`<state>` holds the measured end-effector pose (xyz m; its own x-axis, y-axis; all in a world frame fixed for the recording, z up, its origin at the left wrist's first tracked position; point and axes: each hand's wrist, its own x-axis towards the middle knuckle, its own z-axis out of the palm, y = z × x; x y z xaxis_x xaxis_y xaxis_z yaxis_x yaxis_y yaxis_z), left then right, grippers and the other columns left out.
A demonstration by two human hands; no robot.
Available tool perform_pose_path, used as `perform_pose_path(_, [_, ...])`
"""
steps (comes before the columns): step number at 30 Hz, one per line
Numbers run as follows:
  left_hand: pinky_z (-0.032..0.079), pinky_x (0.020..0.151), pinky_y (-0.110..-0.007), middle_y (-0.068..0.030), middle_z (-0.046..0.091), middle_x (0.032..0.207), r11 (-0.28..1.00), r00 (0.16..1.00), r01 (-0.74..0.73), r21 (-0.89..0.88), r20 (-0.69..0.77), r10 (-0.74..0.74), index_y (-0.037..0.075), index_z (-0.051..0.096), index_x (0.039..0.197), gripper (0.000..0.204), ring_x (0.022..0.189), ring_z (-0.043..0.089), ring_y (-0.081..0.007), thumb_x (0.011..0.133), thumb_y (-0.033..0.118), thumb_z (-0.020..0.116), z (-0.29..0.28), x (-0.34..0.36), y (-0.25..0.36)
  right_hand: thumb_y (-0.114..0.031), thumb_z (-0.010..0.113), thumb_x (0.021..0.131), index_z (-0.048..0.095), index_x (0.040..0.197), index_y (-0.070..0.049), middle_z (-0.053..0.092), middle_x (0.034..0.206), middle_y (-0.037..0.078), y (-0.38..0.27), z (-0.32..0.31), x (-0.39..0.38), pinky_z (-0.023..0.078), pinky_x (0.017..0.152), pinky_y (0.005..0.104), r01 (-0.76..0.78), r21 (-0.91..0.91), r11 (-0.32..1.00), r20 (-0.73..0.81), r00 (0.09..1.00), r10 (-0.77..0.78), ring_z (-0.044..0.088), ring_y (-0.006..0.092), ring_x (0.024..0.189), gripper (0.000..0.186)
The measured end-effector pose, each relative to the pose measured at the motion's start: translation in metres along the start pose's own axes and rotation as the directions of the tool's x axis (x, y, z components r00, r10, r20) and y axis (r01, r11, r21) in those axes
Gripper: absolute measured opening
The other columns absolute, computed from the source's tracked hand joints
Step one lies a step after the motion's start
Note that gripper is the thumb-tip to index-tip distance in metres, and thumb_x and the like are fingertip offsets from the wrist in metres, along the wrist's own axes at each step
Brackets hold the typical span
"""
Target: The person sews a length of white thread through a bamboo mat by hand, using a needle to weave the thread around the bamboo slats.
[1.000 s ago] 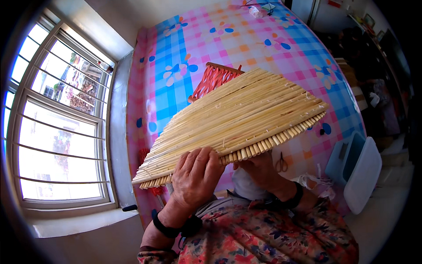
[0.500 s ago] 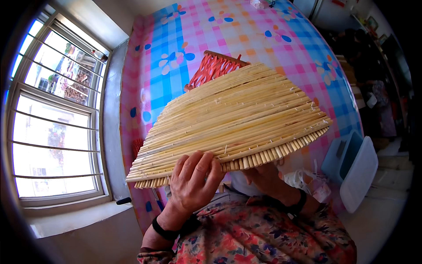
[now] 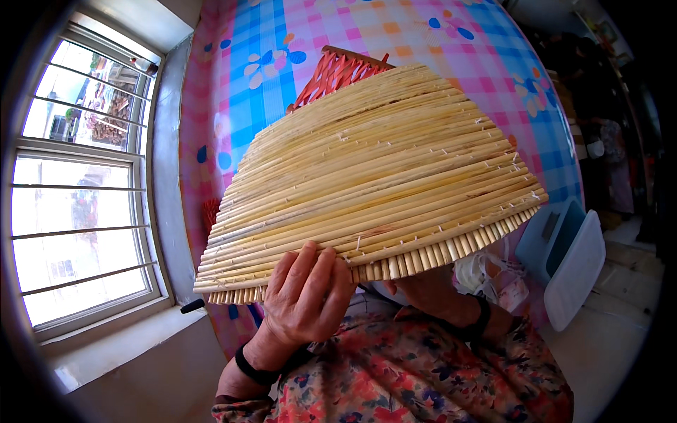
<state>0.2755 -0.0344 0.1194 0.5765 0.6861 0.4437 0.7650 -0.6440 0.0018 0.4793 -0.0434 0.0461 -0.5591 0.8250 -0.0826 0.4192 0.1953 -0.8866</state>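
A stalk mat (image 3: 374,169), made of pale yellow stalks laid side by side and stitched with white thread, tilts up in front of me. Along its near edge a second layer of stalks shows as a row of cut ends. My left hand (image 3: 303,296) grips that edge left of the middle, fingers lying on top and thumb out of sight. Under the mat, right of the middle, is my right hand (image 3: 434,292); its fingers are mostly hidden, so what they hold cannot be made out.
Beyond the mat, a red woven strip on a wooden rod (image 3: 338,70) lies on the checked, flowered cover (image 3: 416,35). A blue bin (image 3: 543,236) with a pale lid (image 3: 577,271) and white plastic bags (image 3: 486,275) stand at right. A barred window (image 3: 81,218) is at left.
The mat appears slightly higher and nearer in the view, its far edge shifted upward. My left hand keeps its grip on the near edge; my right hand stays underneath.
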Motion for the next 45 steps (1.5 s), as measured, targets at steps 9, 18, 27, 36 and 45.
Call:
perform_pose_path(9, [0.05,0.076,-0.041,-0.0132,0.063,0.094,1.0,1.0,0.005,-0.018,0.011,-0.005,0.0,0.061,0.092,0.023,0.091,0.062,-0.0295,0.076,0.015,0.068,0.002,-0.003,-0.001,-0.025,0.057,0.083,0.056,0.114,-0.012,0.054,0.105,0.006,0.001,0.01,0.003,0.041,0.077,0.0473,0.107,-0.68,0.725,-0.231,0.907,-0.351,0.054,0.0288,0.096,0.034])
perform_pose_path(18, [0.051,0.07,-0.039,-0.0147,0.063,0.091,0.999,1.0,-0.006,-0.032,-0.017,0.005,0.0,0.063,0.086,0.016,0.087,0.063,-0.03,0.074,0.01,0.063,0.006,-0.001,0.0,-0.027,0.061,0.085,0.062,0.095,-0.006,0.061,0.078,0.003,-0.022,-0.008,0.011,0.048,0.064,0.035,0.016,0.122,0.992,-0.231,0.973,0.013,0.06,0.0192,0.074,0.024])
perform_pose_path(27, [0.05,0.072,-0.039,-0.0141,0.061,0.093,0.999,0.997,-0.025,-0.023,-0.071,0.023,0.001,0.062,0.09,0.018,0.086,0.062,-0.0293,0.074,0.008,0.063,0.016,-0.006,-0.003,-0.017,0.065,0.082,0.062,0.099,-0.005,0.063,0.074,0.004,0.001,0.006,0.018,0.048,0.065,0.0323,0.007,0.35,0.937,-0.196,0.978,0.066,0.06,0.0168,0.069,0.02])
perform_pose_path(36, [0.047,0.079,-0.042,-0.0111,0.057,0.099,0.997,0.998,0.022,-0.069,-0.055,-0.026,0.001,0.062,0.093,0.024,0.094,0.057,-0.0292,0.071,0.009,0.062,0.039,-0.027,-0.009,-0.01,0.054,0.091,0.053,0.113,0.002,0.06,0.103,0.011,0.028,0.011,0.003,0.05,0.079,0.0365,-0.224,0.747,0.626,0.042,0.956,0.292,0.06,0.0215,0.089,0.025])
perform_pose_path(45, [0.045,0.085,-0.043,-0.0094,0.057,0.101,0.989,0.993,0.092,-0.117,-0.066,-0.1,0.003,0.061,0.095,0.025,0.099,0.055,-0.027,0.072,0.01,0.06,0.05,-0.057,-0.015,-0.01,0.063,0.081,0.056,0.114,-0.004,0.058,0.099,0.015,-0.028,-0.018,-0.027,0.047,0.074,0.0372,0.097,-0.315,0.944,0.076,0.994,-0.077,0.059,0.0314,0.089,0.033])
